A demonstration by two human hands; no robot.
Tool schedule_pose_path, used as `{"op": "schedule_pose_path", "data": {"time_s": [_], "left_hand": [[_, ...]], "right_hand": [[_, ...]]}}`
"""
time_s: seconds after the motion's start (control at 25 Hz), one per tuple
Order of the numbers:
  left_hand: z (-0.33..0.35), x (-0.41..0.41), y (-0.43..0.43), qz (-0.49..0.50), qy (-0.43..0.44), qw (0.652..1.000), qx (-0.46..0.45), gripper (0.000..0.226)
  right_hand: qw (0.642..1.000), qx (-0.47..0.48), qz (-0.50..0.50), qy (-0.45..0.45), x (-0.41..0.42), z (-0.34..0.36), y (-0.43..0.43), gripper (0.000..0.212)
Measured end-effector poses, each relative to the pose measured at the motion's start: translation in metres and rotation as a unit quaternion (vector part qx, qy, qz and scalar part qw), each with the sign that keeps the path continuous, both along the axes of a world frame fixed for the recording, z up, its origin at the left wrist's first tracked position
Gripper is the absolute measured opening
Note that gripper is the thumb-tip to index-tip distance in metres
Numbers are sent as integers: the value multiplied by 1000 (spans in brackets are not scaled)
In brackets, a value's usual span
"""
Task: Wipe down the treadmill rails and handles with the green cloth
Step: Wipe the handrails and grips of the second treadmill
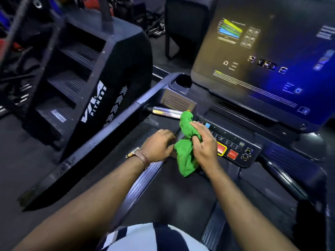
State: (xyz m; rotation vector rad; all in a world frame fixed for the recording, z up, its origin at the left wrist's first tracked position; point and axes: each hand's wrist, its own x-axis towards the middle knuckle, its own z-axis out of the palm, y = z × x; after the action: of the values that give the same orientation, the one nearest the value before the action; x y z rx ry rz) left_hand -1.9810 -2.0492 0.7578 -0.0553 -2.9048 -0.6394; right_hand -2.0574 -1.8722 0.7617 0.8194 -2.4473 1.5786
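The green cloth (186, 147) is bunched up in front of the treadmill's control panel (233, 144). My right hand (204, 144) grips its middle, so one end sticks up toward the silver handle bar (166, 112) and the other hangs down. My left hand (159, 144), with a watch on the wrist, pinches the cloth's left edge. The long left side rail (101, 134) runs diagonally from the console down to the lower left. Part of the handle under the cloth is hidden.
A big dark touchscreen console (262, 57) rises at the upper right, with a cup holder (183, 81) at its left. A black stair-climber machine (87, 78) stands close on the left. The treadmill belt (172, 200) lies below my arms, with the right rail (297, 178) beyond.
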Motion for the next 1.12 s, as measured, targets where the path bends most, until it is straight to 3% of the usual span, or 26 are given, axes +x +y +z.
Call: {"op": "schedule_pose_path", "data": {"time_s": [0.16, 0.32, 0.52, 0.6, 0.76, 0.96, 1.12], "left_hand": [[-10, 3, -52, 3, -21, 1000, -11, 30], [-26, -34, -83, 51, -35, 998, 12, 31], [-42, -96, -106, 117, -51, 992, 12, 55], [-45, -116, -113, 139, -56, 989, 6, 59], [-58, -128, -125, 145, -62, 987, -29, 56], [-67, -122, -129, 129, -34, 991, 19, 64], [-70, -116, -130, 171, -28, 981, 89, 81]], "right_hand": [[995, 89, 2, 37, -11, -6, -34, 51], [960, 247, 34, 131, -45, -9, -63, 59], [808, 566, 53, 153, -103, -22, -99, 65], [786, 591, 57, 171, -110, -30, -110, 74], [788, 567, 128, 204, -140, -39, -140, 75], [784, 553, 202, 199, -143, -37, -185, 74], [726, 576, 279, 251, -154, -24, -144, 70]]}}
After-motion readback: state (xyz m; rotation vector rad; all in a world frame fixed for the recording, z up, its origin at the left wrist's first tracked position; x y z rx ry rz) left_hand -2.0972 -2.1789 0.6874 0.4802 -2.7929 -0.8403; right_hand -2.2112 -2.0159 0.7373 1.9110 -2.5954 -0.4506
